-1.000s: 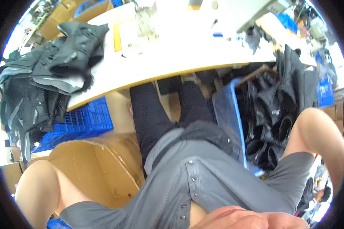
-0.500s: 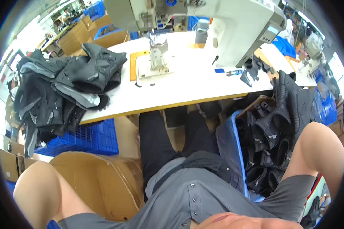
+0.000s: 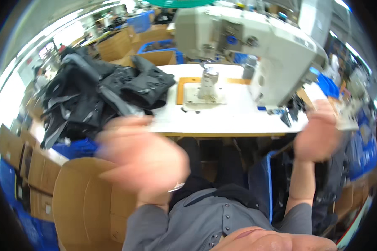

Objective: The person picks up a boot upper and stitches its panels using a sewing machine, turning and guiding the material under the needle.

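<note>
My left hand point(image 3: 144, 157), with a thin light band at the wrist, is in the air just in front of the table's near edge. Motion smears its fingers, and nothing shows in it. Closest to it is a heap of black and grey shoe uppers point(image 3: 86, 94) on the left of the white table point(image 3: 234, 121). Raised at the table's right end, my right hand point(image 3: 318, 134) is blurred too, near some small dark pieces point(image 3: 295, 108). A white sewing machine point(image 3: 276, 54) stands behind, its post and needle area point(image 3: 208, 81) between the hands.
An open cardboard box point(image 3: 81, 201) stands at my lower left, with a blue crate point(image 3: 77, 148) beyond it. On my right is a blue-lined container point(image 3: 262, 180) with dark uppers. A grey bottle point(image 3: 249, 67) stands behind the machine. More cardboard boxes point(image 3: 40, 175) line the far left.
Both hands have come into view and up in front of the table; before, only bent arms showed at the sides. The view has tilted up, so the table and machine appear shifted.
</note>
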Demonstrator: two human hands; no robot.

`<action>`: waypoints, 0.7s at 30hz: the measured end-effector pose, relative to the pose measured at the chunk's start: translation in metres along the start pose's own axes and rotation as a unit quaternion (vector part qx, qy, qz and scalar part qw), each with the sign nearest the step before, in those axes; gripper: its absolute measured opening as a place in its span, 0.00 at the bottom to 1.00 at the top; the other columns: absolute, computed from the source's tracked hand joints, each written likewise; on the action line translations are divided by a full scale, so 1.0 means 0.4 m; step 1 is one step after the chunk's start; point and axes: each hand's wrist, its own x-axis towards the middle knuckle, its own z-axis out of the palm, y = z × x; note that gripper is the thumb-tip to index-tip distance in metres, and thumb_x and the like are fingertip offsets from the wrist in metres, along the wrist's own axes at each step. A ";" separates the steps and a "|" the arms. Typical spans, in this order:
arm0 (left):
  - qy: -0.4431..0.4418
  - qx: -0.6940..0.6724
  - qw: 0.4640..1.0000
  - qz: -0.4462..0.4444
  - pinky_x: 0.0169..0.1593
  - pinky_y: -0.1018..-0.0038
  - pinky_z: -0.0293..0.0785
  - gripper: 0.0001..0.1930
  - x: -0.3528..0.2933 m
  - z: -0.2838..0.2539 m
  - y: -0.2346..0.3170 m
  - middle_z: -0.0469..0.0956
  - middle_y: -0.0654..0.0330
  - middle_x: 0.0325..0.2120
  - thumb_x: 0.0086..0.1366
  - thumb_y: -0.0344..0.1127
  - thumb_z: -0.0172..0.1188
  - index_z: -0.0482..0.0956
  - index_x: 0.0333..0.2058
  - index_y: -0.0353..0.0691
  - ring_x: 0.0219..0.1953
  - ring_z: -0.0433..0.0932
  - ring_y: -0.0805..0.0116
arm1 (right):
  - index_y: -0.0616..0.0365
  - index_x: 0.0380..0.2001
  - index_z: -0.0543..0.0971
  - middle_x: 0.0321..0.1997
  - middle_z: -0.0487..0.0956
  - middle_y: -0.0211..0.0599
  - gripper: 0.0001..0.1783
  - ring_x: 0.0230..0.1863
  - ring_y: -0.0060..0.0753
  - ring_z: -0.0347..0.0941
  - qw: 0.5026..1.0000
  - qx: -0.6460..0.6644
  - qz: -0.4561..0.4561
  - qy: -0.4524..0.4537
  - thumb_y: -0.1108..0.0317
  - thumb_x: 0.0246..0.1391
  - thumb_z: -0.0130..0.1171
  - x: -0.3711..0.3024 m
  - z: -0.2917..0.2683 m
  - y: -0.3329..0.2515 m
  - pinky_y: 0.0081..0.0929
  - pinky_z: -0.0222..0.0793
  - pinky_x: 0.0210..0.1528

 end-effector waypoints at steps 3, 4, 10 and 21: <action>-0.565 0.258 0.783 0.043 0.27 0.69 0.66 0.07 -0.316 -0.130 -0.081 0.65 0.60 0.12 0.50 0.33 0.56 0.71 0.15 0.47 0.19 0.68 0.59 | 0.60 0.30 0.79 0.33 0.79 0.41 0.05 0.39 0.43 0.73 0.941 -0.116 0.202 -0.245 0.76 0.48 0.55 -0.281 0.125 0.198 0.34 0.66 0.44; -0.564 0.129 0.815 -0.013 0.24 0.68 0.64 0.09 -0.454 -0.167 -0.106 0.65 0.62 0.12 0.51 0.34 0.56 0.69 0.14 0.48 0.16 0.67 0.61 | 0.58 0.28 0.80 0.33 0.79 0.40 0.04 0.39 0.44 0.73 0.920 -0.142 0.226 -0.287 0.76 0.47 0.58 -0.389 0.127 0.254 0.33 0.67 0.44; -0.907 0.183 0.148 -0.349 0.45 0.59 0.75 0.11 -0.967 -0.681 -0.272 0.80 0.55 0.39 0.55 0.44 0.57 0.84 0.31 0.48 0.45 0.78 0.58 | 0.55 0.24 0.78 0.25 0.75 0.38 0.06 0.33 0.44 0.71 0.834 -0.121 0.174 -0.510 0.66 0.48 0.60 -0.495 0.277 0.365 0.36 0.66 0.37; -0.860 0.046 0.295 -0.414 0.46 0.56 0.75 0.17 -1.415 -0.759 -0.374 0.79 0.61 0.44 0.51 0.44 0.60 0.83 0.42 0.51 0.45 0.78 0.58 | 0.50 0.21 0.72 0.22 0.69 0.33 0.12 0.29 0.41 0.66 0.777 0.043 0.184 -0.601 0.60 0.42 0.65 -0.532 0.348 0.485 0.36 0.57 0.33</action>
